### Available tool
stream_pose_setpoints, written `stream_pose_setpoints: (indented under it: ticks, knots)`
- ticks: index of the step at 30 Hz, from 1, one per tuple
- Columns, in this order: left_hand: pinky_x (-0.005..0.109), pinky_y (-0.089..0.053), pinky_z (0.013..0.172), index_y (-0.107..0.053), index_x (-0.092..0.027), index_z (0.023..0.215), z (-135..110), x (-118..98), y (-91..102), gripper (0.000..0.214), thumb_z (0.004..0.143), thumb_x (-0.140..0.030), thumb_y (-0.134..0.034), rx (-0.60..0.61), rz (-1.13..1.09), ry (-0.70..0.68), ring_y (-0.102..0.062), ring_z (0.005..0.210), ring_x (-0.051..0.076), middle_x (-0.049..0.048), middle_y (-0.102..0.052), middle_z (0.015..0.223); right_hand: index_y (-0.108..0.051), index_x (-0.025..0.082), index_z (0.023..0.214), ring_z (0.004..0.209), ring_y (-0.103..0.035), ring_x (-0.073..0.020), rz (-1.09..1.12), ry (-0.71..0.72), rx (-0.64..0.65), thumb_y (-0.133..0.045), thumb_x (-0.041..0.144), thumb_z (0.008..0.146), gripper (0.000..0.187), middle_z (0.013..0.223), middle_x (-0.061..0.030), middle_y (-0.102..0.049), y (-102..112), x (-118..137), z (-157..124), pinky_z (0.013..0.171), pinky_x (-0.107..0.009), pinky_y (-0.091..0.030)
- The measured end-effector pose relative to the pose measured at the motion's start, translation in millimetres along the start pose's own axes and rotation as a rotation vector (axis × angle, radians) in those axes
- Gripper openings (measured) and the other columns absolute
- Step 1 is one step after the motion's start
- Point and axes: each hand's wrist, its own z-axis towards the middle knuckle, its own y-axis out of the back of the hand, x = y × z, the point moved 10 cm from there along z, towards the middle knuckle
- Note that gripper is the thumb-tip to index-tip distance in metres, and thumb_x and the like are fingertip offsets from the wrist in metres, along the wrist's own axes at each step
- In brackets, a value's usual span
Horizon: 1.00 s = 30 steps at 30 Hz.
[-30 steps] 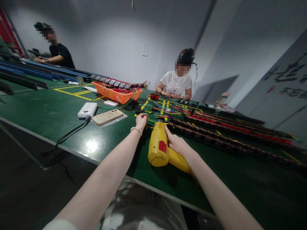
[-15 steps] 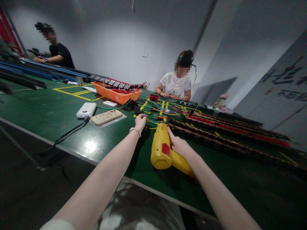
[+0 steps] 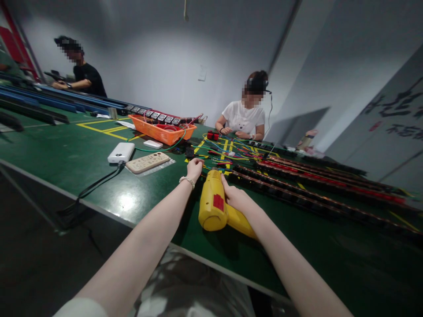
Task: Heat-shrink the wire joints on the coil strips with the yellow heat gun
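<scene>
My right hand (image 3: 235,193) is wrapped round the handle of a yellow heat gun (image 3: 211,200) with a red patch on its side. The gun's nozzle points away from me, toward several coloured wires (image 3: 220,164) on the green table. Just left of the nozzle, my left hand (image 3: 194,168) is closed in a pinch beside the wire ends. What its fingertips hold is too small and partly hidden to make out. A small black part (image 3: 190,152) lies just beyond that hand.
Long black strips with copper-coloured wires (image 3: 291,185) stretch to the right. On the left lie a white power bank (image 3: 121,152) with a black cable, and a patterned phone case (image 3: 147,162). Behind them is an orange basket (image 3: 161,133). One person (image 3: 246,114) sits opposite, another (image 3: 87,79) far left.
The heat gun in my right hand has shifted left, bringing its nozzle closer to my left hand. My left hand stays pinched in about the same place.
</scene>
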Motion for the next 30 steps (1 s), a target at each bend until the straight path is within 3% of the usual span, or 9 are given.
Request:
stream_pose_setpoints:
  ticks: [8,21,30]
  knots:
    - [0.026,-0.044,0.071,-0.065,-0.015,0.073,-1,-4,1.4,0.020,0.065,-0.017,-0.046,0.029,-0.005,0.038,-0.057,0.071,0.015,0.0052,-0.065,0.074,0.015,0.010,0.137,0.088,-0.059,-0.0268,-0.028,0.062,-0.022,-0.041,0.022,0.076,0.084,0.105,-0.0151,-0.060,-1,23,23,0.064,-0.030,-0.040]
    - [0.024,-0.043,0.068,-0.064,-0.013,0.072,-4,-6,1.8,0.023,0.064,-0.017,-0.043,0.043,-0.051,0.071,-0.057,0.071,0.014,0.0054,-0.064,0.074,0.014,0.011,0.137,0.089,-0.059,-0.0276,-0.031,0.092,-0.065,-0.042,0.017,0.071,0.087,0.105,-0.0154,-0.060,6,26,18,0.063,-0.031,-0.040]
    - [0.024,-0.043,0.066,-0.064,-0.015,0.076,-6,-7,0.2,0.023,0.066,-0.017,-0.043,0.028,0.020,-0.001,-0.057,0.068,0.013,0.0041,-0.064,0.073,0.017,0.013,0.137,0.086,-0.059,-0.0262,-0.014,0.004,-0.040,-0.041,0.017,0.074,0.085,0.104,-0.0146,-0.060,5,-3,-4,0.063,-0.029,-0.037]
